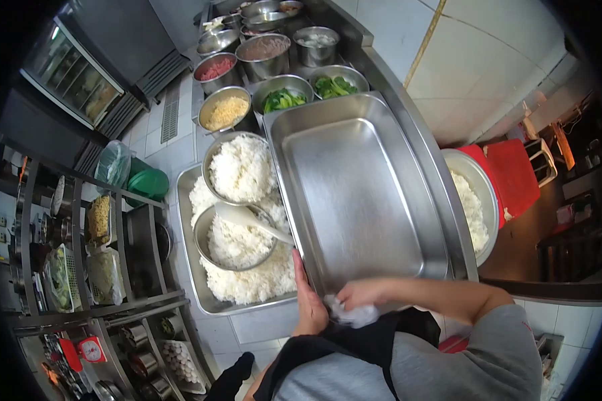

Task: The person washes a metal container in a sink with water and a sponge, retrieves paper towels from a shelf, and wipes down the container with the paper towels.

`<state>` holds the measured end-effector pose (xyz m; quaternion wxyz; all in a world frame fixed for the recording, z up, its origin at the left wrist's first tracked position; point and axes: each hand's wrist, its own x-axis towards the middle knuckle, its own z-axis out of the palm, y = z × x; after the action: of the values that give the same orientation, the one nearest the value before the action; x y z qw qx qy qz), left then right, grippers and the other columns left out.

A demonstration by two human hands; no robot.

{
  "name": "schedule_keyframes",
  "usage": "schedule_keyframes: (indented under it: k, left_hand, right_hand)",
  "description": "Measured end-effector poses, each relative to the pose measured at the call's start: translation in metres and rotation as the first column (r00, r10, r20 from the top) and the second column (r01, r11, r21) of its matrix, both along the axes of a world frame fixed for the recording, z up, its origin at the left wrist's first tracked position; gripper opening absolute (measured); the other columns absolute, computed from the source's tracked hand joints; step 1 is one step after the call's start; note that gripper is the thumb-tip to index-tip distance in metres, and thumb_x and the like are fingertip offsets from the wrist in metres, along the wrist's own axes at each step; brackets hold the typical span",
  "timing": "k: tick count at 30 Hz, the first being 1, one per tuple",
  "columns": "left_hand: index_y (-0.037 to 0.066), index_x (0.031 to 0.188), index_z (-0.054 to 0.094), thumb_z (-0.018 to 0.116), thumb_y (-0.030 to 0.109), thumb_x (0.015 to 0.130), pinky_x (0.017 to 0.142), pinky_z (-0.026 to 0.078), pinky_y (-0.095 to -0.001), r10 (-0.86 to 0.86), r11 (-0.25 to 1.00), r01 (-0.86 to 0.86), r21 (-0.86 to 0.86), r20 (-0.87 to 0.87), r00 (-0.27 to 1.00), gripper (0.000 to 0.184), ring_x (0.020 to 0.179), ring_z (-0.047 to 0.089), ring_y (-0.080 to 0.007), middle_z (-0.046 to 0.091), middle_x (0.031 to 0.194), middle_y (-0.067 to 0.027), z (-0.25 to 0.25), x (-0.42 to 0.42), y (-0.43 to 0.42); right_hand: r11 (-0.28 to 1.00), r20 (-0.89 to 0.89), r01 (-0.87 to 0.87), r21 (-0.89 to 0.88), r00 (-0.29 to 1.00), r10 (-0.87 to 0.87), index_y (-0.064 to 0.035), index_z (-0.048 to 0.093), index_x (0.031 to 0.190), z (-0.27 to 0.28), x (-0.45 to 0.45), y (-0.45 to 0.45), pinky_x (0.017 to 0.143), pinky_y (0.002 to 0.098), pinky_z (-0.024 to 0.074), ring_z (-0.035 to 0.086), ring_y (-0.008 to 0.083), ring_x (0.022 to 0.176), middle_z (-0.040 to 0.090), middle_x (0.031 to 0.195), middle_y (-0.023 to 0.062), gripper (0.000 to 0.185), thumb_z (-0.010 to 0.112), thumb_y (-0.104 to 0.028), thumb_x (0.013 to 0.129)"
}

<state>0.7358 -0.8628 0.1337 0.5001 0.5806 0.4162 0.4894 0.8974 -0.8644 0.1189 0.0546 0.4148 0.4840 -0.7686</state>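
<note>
My left hand [308, 302] lies along the near left corner of a large, deep steel pan [354, 194], its fingers stretched out flat against the outer side. At the pan's near edge, my right hand [362, 294] is closed on a crumpled white cloth [354, 315], thin and slightly see-through. Left of the pan, a steel tray [204, 304] of cooked rice carries two round bowls heaped with rice [243, 167]. A white rice paddle [251, 219] rests across the nearer bowl [204, 250], its handle pointing toward the pan.
Beyond the pan stand steel pots of greens [284, 99], shredded yellow food [226, 112] and red meat [215, 68]. A large tub of rice [471, 207] sits right of the counter, beside a red lid-like panel [512, 177]. Shelving [93, 311] with food baskets is at left.
</note>
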Motion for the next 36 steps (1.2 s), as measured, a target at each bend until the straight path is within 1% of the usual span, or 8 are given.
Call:
schedule_keyframes:
  k: [2, 6, 10, 12, 18, 20, 28, 36]
  left_hand:
    - [-0.005, 0.140, 0.005, 0.037, 0.038, 0.092, 0.110, 0.011, -0.0395, -0.026, 0.999, 0.029, 0.038, -0.059, 0.998, 0.072, 0.137, 0.010, -0.0317, 0.006, 0.147, -0.0236, -0.008, -0.004, 0.000]
    - [-0.004, 0.139, 0.011, 0.046, -0.006, 0.077, 0.109, 0.012, -0.0439, -0.019, 0.996, 0.043, 0.072, -0.302, 0.953, 0.072, 0.135, 0.010, -0.0428, 0.007, 0.145, -0.0300, -0.015, -0.003, -0.001]
    - [-0.005, 0.139, 0.010, 0.039, -0.010, 0.071, 0.110, 0.012, -0.0436, -0.022, 0.995, 0.062, 0.085, -0.402, 0.915, 0.074, 0.135, 0.010, -0.0424, 0.007, 0.144, -0.0301, -0.009, -0.004, 0.001]
    - [-0.006, 0.139, 0.011, 0.036, -0.011, 0.068, 0.110, 0.012, -0.0434, -0.028, 0.994, 0.070, 0.085, -0.420, 0.907, 0.075, 0.135, 0.009, -0.0424, 0.007, 0.144, -0.0305, -0.007, -0.004, 0.003]
    - [-0.007, 0.138, 0.013, 0.034, -0.012, 0.066, 0.110, 0.012, -0.0447, -0.027, 0.991, 0.080, 0.111, -0.414, 0.910, 0.075, 0.134, 0.010, -0.0446, 0.008, 0.143, -0.0319, -0.009, -0.005, 0.004]
    - [-0.007, 0.138, 0.013, 0.034, -0.012, 0.066, 0.110, 0.013, -0.0446, -0.026, 0.991, 0.078, 0.109, -0.411, 0.911, 0.075, 0.134, 0.011, -0.0447, 0.008, 0.143, -0.0319, -0.009, -0.006, 0.004]
    - [-0.005, 0.139, 0.015, 0.034, -0.013, 0.065, 0.108, 0.017, -0.0425, -0.058, 0.994, 0.090, 0.058, -0.406, 0.912, 0.077, 0.134, 0.009, -0.0453, 0.006, 0.144, -0.0321, -0.008, -0.005, 0.002]
    - [-0.004, 0.139, 0.016, 0.035, -0.014, 0.064, 0.108, 0.017, -0.0428, -0.054, 0.990, 0.104, 0.094, -0.426, 0.903, 0.078, 0.134, 0.008, -0.0456, 0.005, 0.144, -0.0316, -0.006, -0.007, 0.001]
  right_hand:
    - [0.847, -0.064, 0.366, -0.387, 0.905, -0.420, -0.0083, 0.062, 0.075, -0.022, 0.024, 0.064, 0.059, 0.0286, 0.0447, 0.053, 0.0122, 0.062, 0.055, 0.066, 0.0005, 0.004, 0.059, -0.011, 0.073]
    - [0.485, -0.246, 0.874, 0.025, 0.476, -0.845, -0.0076, 0.058, 0.079, 0.004, 0.020, 0.246, 0.048, 0.0384, 0.0467, 0.055, 0.0217, 0.054, 0.056, 0.069, 0.0061, 0.012, 0.048, -0.013, 0.084]
    - [0.092, -0.198, 0.990, -0.108, 0.069, -0.978, 0.0002, 0.047, 0.118, -0.046, -0.049, 0.364, 0.096, 0.0462, 0.0335, 0.039, 0.0336, 0.119, 0.042, 0.129, 0.0205, 0.049, 0.040, -0.040, 0.091]
    - [0.015, -0.287, 0.800, 0.600, 0.232, -0.929, 0.0007, 0.045, 0.122, -0.100, -0.089, 0.379, 0.094, 0.0410, 0.0361, 0.041, 0.0379, 0.119, 0.042, 0.131, 0.0226, 0.052, 0.041, -0.041, 0.090]
    - [0.800, 0.055, 0.345, 0.491, 0.904, -0.423, 0.0004, 0.056, 0.103, -0.039, -0.004, 0.218, 0.084, 0.0387, 0.0440, 0.058, 0.0285, 0.096, 0.060, 0.101, 0.0186, 0.029, 0.043, -0.022, 0.090]
    - [0.641, -0.184, 0.734, -0.226, 0.614, -0.768, -0.0030, 0.058, 0.100, -0.055, 0.037, 0.231, 0.075, 0.0392, 0.0475, 0.061, 0.0229, 0.086, 0.062, 0.095, 0.0122, 0.023, 0.047, -0.018, 0.087]
    - [-0.506, -0.108, 0.851, 0.142, -0.495, -0.862, 0.0001, 0.027, 0.134, -0.057, 0.032, 0.399, 0.092, 0.0379, 0.0429, 0.052, 0.0320, 0.110, 0.045, 0.128, 0.0213, 0.057, 0.046, -0.019, 0.084]
    - [0.453, 0.013, 0.334, 0.827, 0.794, -0.608, 0.0084, 0.046, 0.113, -0.073, -0.030, 0.310, 0.095, 0.0411, 0.0394, 0.046, 0.0419, 0.112, 0.031, 0.135, 0.0278, 0.040, 0.042, -0.009, 0.078]
